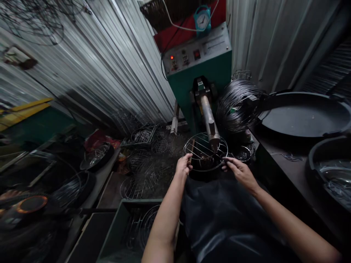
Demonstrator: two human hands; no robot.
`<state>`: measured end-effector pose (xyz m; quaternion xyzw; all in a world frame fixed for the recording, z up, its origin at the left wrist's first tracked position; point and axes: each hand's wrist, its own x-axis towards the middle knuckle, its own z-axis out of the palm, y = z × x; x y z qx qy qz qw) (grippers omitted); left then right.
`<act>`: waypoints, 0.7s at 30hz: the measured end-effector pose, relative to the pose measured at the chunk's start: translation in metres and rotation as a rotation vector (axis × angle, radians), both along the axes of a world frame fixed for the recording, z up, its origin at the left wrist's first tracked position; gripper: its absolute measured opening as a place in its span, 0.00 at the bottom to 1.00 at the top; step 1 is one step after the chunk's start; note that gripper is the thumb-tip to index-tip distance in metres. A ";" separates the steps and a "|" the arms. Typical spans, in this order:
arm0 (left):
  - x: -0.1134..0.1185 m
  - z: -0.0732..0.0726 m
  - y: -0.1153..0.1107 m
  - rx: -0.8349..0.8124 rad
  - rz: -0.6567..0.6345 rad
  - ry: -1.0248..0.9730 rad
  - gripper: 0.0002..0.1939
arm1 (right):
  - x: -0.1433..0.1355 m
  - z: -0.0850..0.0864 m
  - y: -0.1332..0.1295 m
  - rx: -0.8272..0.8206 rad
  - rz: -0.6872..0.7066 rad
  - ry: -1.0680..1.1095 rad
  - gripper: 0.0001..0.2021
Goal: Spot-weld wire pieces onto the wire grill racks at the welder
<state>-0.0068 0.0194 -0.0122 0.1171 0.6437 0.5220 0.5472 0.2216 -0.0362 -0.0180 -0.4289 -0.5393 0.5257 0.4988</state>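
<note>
A round wire rack point(204, 157) with straight cross bars is between my two hands, under the electrode arm point(210, 122) of the green spot welder point(178, 89). My left hand point(184, 165) is closed on the rack's left rim, beside a thin brownish strip point(193, 146). With thumb and fingers pinched together, my right hand point(239, 171) grips the rack's lower right edge. Something small and dark shows at those fingertips, too dim to make out. The electrode's tip reaches down over the rack's right part; whether it touches the wire I cannot tell.
A wire coil point(238, 106) stands right of the welder. Large black pans point(304, 115) sit on the right bench. Wire racks point(145, 164) are piled at left, above a green crate point(115, 233) of wire parts. A blue clock point(202, 21) tops the welder. Someone's hand point(11, 194) shows far left.
</note>
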 end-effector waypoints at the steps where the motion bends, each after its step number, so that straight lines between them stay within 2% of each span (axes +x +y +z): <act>1: 0.006 -0.002 -0.005 0.021 0.034 0.000 0.16 | -0.005 -0.001 0.001 -0.017 0.020 0.015 0.22; 7: 0.028 -0.001 -0.025 0.149 0.144 0.030 0.22 | -0.019 -0.003 0.014 -0.062 0.040 -0.129 0.18; 12: 0.030 0.000 -0.023 0.168 0.145 0.008 0.25 | -0.011 -0.002 0.014 -0.035 0.072 -0.185 0.15; 16: 0.030 -0.003 -0.021 0.177 0.158 -0.009 0.27 | -0.009 -0.002 0.020 -0.078 0.108 -0.180 0.16; 21: 0.032 -0.003 -0.019 0.166 0.189 -0.018 0.29 | -0.010 -0.001 0.027 -0.058 0.047 -0.135 0.18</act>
